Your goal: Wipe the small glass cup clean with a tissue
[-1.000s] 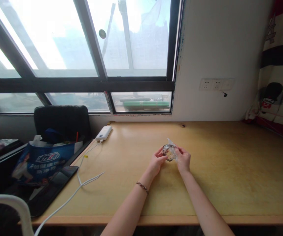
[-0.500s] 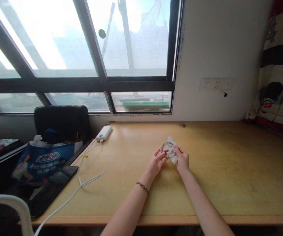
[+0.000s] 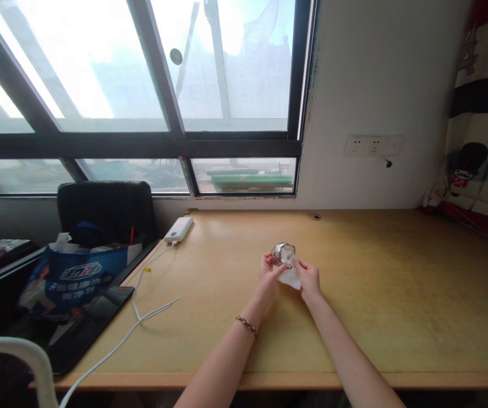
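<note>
Both hands are raised over the wooden desk, close together. My left hand (image 3: 270, 272) is closed on the left side of a thin, dark, shiny ring that looks like a bangle (image 3: 274, 253). In my right hand (image 3: 308, 277), a white tissue (image 3: 290, 278) is pinched between thumb and fingers. Part of the tissue passes through or behind the ring's opening; which of the two I cannot tell. The rest hangs below the ring. Both thumbs nearly meet at the ring's lower edge. A braided bracelet (image 3: 246, 325) circles my left wrist.
On the desk (image 3: 397, 294), a white power bank (image 3: 179, 229) lies at the back left, with a white cable (image 3: 136, 306) running forward. A black tablet-like slab (image 3: 95, 323) overlaps the left edge. Beyond it are a blue bag (image 3: 74, 280) and a black chair (image 3: 106, 207).
The tissue has shifted from the ring's right side to its middle and lower edge, hanging downward. My right hand has moved slightly left and down, and the ring has tilted.
</note>
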Tool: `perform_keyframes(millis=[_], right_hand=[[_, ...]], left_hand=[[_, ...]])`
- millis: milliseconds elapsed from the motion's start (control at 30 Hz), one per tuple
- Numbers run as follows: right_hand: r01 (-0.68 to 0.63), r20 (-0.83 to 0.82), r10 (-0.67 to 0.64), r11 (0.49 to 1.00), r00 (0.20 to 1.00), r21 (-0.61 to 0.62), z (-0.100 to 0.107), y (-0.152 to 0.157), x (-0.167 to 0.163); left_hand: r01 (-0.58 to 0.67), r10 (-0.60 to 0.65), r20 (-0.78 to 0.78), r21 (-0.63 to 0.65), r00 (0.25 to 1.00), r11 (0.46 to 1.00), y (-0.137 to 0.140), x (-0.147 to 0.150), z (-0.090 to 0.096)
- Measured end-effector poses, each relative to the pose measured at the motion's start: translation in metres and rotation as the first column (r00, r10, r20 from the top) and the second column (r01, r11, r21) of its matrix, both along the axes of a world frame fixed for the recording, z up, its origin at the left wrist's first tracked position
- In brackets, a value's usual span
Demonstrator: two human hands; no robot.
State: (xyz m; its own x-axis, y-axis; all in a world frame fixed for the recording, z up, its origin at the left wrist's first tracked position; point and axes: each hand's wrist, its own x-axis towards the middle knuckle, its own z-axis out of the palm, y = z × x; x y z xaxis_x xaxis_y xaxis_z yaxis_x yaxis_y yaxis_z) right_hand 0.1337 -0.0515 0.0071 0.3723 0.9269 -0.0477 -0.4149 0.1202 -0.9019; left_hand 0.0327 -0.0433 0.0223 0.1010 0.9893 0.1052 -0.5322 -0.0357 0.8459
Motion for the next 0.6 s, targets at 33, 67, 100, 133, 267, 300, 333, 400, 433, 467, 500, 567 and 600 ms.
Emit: perform_keyframes(millis=[33, 67, 100, 133, 267, 300, 333, 400, 433, 467, 500, 567, 600], right_hand=[[-0.027, -0.015, 0.027, 1.000, 1.000, -0.002, 0.000, -0.001, -0.002], [-0.051, -0.030, 0.051, 0.999, 0.998, -0.001, 0.001, -0.002, -0.003], [-0.072, -0.042, 0.072, 0.997, 0.997, 0.002, 0.000, -0.002, -0.004], [-0.084, -0.051, 0.084, 0.996, 0.995, 0.003, -0.001, -0.003, -0.005], [0.012, 0.015, -0.011, 0.999, 1.000, -0.030, -0.007, 0.000, -0.002], [0.073, 0.079, -0.070, 0.997, 0.994, -0.038, -0.008, 0.001, 0.000], [0.140, 0.164, -0.132, 0.989, 0.978, -0.039, -0.008, 0.002, 0.003], [0.239, 0.365, -0.215, 0.971, 0.906, -0.021, -0.004, 0.001, 0.009], [0.267, 0.461, -0.236, 0.964, 0.855, -0.002, -0.001, 0.000, 0.011], [0.277, 0.546, -0.244, 0.961, 0.801, 0.022, 0.003, -0.002, 0.013], [0.277, 0.616, -0.250, 0.959, 0.747, 0.053, 0.007, -0.004, 0.013], [0.252, 0.719, -0.263, 0.959, 0.644, 0.126, 0.015, -0.010, 0.012], [0.234, 0.757, -0.271, 0.959, 0.595, 0.159, 0.019, -0.012, 0.011]], left_hand=[[-0.032, 0.032, -0.023, 0.016, 0.999, 0.999, 0.001, -0.001, 0.000], [-0.056, 0.057, -0.038, 0.030, 0.998, 0.998, 0.001, -0.001, 0.001], [-0.068, 0.070, -0.046, 0.043, 0.996, 0.997, 0.001, -0.002, 0.001], [-0.068, 0.071, -0.047, 0.053, 0.996, 0.996, 0.001, -0.002, 0.002], [-0.006, 0.010, -0.061, 0.067, 0.998, 0.998, -0.001, 0.000, 0.005], [0.017, -0.011, -0.077, 0.075, 0.997, 0.997, -0.003, 0.000, 0.006], [0.042, -0.033, -0.099, 0.085, 0.995, 0.996, -0.004, 0.000, 0.007], [0.093, -0.078, -0.146, 0.100, 0.986, 0.991, -0.008, 0.000, 0.010], [0.107, -0.090, -0.162, 0.100, 0.983, 0.989, -0.010, -0.001, 0.011], [0.110, -0.092, -0.171, 0.096, 0.981, 0.989, -0.011, -0.002, 0.013], [0.107, -0.089, -0.175, 0.091, 0.980, 0.990, -0.012, -0.002, 0.015], [0.097, -0.082, -0.174, 0.077, 0.981, 0.992, -0.012, -0.004, 0.016], [0.092, -0.079, -0.174, 0.067, 0.981, 0.993, -0.010, -0.005, 0.015]])
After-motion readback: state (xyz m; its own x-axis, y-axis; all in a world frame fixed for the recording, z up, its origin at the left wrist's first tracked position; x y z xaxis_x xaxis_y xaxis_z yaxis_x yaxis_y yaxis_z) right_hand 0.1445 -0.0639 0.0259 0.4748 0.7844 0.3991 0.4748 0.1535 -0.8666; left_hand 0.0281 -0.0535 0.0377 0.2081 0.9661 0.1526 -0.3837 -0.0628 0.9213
